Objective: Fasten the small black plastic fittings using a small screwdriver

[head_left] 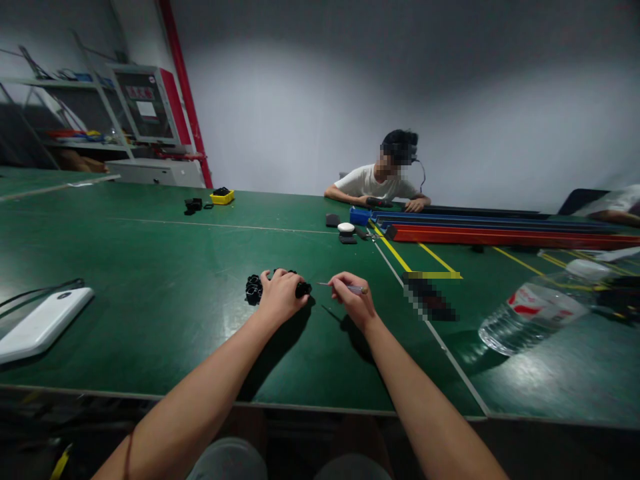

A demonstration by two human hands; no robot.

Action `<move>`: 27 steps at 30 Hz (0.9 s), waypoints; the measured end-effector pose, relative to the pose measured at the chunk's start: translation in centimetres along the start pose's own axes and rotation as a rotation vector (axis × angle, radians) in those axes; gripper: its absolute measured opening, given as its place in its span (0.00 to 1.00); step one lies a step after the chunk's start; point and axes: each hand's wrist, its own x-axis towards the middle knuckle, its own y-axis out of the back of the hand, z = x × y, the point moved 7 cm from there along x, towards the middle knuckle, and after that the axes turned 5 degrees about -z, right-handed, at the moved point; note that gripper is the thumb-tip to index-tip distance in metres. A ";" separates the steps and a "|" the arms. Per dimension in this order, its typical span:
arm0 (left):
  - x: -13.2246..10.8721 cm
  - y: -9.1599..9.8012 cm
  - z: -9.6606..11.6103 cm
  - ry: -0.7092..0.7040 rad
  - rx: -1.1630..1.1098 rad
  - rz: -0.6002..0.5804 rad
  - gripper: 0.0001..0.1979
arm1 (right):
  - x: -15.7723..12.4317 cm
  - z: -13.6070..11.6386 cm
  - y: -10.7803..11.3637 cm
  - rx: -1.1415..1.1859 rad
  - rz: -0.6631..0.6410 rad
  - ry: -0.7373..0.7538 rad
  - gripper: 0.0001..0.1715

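Observation:
My left hand (283,293) is closed over a cluster of small black parts (254,290) on the green table. One rounded black piece (303,289) pokes out past its thumb side; the exact kind is too dark to make out. To the right, my right hand (353,293) pinches a small screwdriver (357,290) with a pale, partly see-through handle. Its thin shaft points left toward the black piece, with a short gap between the tip and that piece. The fingers of my left hand hide much of the cluster.
A clear water bottle (533,310) lies tilted at right, and a white power bank (47,323) with a cable is at left. Farther back are a yellow tray (222,197), a white round object (346,228) and long red rails (490,236). A co-worker (380,180) sits opposite.

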 end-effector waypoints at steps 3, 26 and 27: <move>0.0 0.2 0.1 0.008 0.010 0.005 0.11 | 0.1 0.0 0.1 0.015 0.005 -0.007 0.14; -0.1 0.1 3.5 -0.464 -0.238 0.012 0.16 | 0.8 0.6 -1.3 -0.107 -0.147 0.178 0.13; -0.2 0.0 3.4 -0.471 -0.252 0.013 0.16 | 0.8 0.6 -1.4 -0.102 -0.162 0.174 0.13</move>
